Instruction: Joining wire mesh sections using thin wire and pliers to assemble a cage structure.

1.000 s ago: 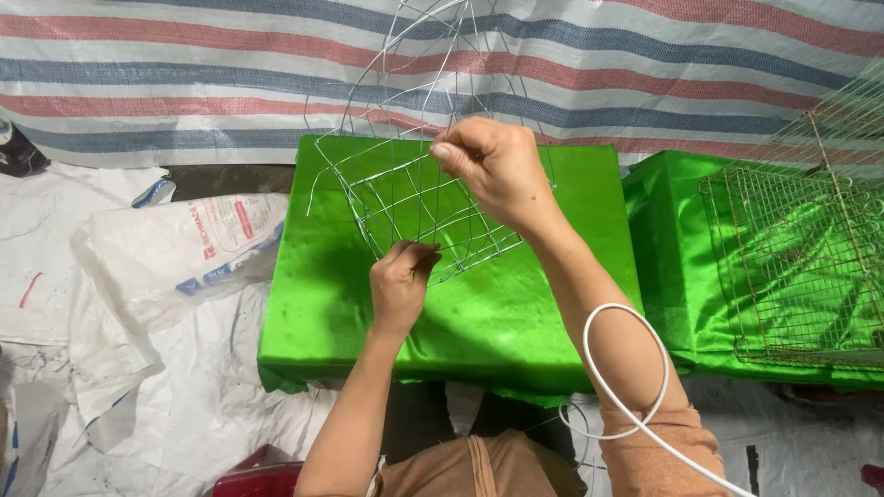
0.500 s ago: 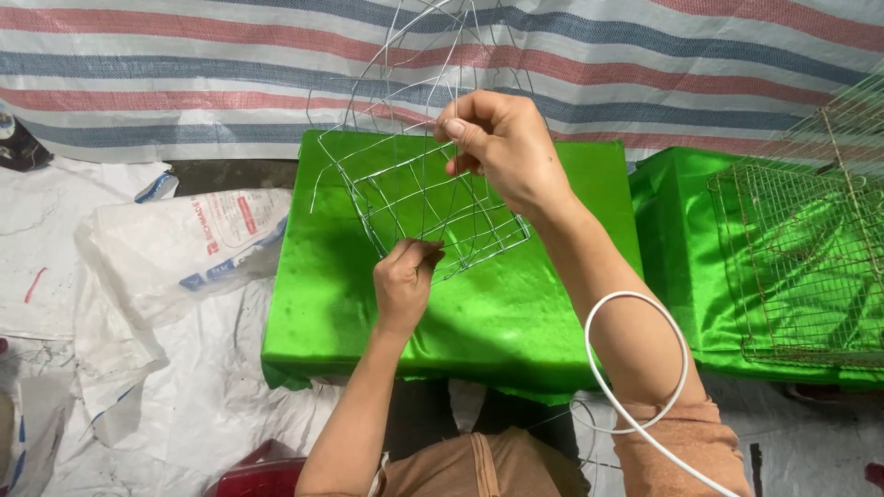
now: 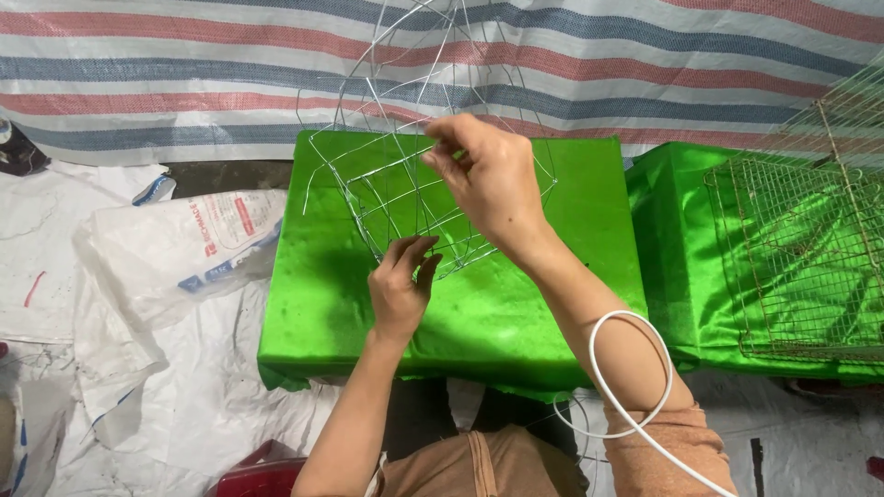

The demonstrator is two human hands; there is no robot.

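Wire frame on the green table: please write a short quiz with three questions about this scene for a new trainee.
1. True or false: both hands touch the wire frame.
2. Which hand is higher on the frame: the left hand or the right hand?
3. What hangs around the right forearm? A) a white wire loop B) a red cloth C) a metal chain

Key: 1 true; 2 the right hand; 3 A

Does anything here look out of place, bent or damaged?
Nothing looks damaged. The thin silver wire frame sits tilted on the green cloth-covered block, but only because the left hand and right hand hold it.
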